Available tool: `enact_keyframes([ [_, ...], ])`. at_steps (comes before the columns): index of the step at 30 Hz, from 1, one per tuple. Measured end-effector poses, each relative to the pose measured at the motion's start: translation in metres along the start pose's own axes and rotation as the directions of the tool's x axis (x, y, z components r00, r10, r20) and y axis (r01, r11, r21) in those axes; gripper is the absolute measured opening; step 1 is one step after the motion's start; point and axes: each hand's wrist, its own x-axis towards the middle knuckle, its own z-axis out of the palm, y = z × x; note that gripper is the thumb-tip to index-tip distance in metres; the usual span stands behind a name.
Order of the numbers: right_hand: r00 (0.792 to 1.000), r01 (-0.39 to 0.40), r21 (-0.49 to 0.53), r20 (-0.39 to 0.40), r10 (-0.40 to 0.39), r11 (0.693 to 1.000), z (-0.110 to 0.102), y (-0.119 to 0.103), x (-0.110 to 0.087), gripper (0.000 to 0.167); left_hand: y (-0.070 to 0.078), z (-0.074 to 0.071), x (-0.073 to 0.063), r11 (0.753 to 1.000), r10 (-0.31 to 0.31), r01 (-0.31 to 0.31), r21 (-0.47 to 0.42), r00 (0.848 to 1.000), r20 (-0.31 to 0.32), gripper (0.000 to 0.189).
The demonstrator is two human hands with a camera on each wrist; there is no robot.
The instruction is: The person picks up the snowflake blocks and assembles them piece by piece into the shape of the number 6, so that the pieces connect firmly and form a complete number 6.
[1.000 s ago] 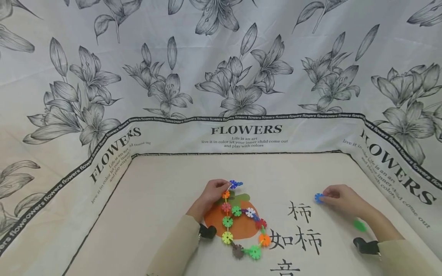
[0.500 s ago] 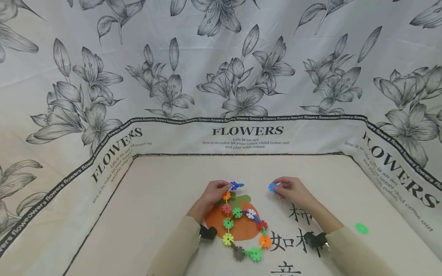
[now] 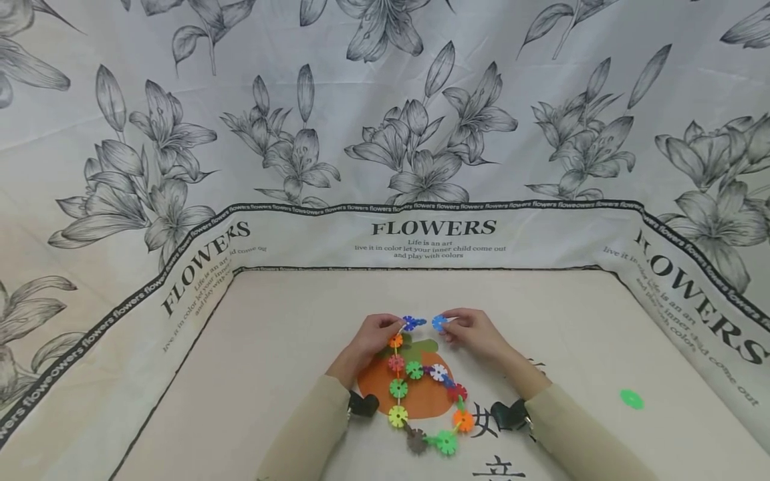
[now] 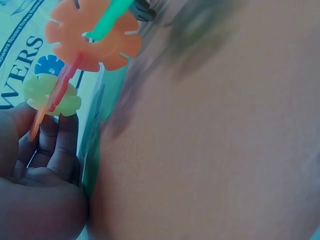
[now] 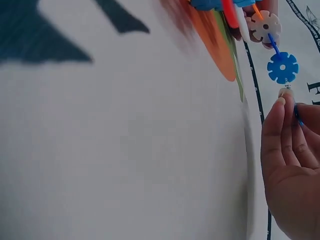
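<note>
A chain of colourful snowflake discs (image 3: 398, 387), slotted together, hangs in a loop over the printed orange persimmon in the head view. My left hand (image 3: 371, 335) pinches the chain near its far end, beside a dark blue disc (image 3: 410, 323); a lighter blue disc (image 5: 283, 67) sticks out beyond it. A loose blue snowflake disc (image 3: 439, 323) is pinched between thumb and fingers of my right hand (image 3: 478, 332). It stands just right of the chain's end, with a small gap between. The left wrist view shows an orange disc (image 4: 95, 35) of the chain up close.
A single green disc (image 3: 631, 399) lies on the cream cloth to the right. Black printed characters (image 3: 498, 469) and the persimmon print (image 3: 369, 384) mark the cloth. Flower-patterned fabric (image 3: 433, 237) rises at the back and sides.
My right hand has carried the blue disc leftward from the right side to close by the chain's end. The left hand stays put, holding the chain.
</note>
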Motion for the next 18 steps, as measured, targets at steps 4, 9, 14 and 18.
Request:
enact_keyframes([
  [4, 1.000, -0.023, 0.031, -0.008, 0.024, 0.999, 0.006, 0.000, 0.004, 0.033, -0.001, 0.001, 0.000, 1.000, 0.006, -0.006, 0.003, 1.000, 0.005, 0.024],
  [9, 0.999, -0.031, 0.074, -0.010, 0.032, 0.997, 0.009, 0.000, 0.007, 0.034, -0.001, 0.001, 0.000, 1.000, 0.015, -0.015, 0.004, 1.000, 0.012, 0.024],
  [14, 0.999, -0.043, 0.131, 0.007, 0.042, 0.990, 0.012, 0.000, 0.010, 0.035, 0.000, 0.000, 0.000, 1.000, 0.016, -0.016, -0.007, 1.000, 0.004, 0.023],
  [18, 0.998, -0.049, 0.164, -0.019, 0.053, 0.985, 0.014, 0.000, 0.011, 0.034, -0.001, 0.001, 0.001, 1.000, 0.017, -0.017, -0.008, 1.000, -0.010, 0.022],
])
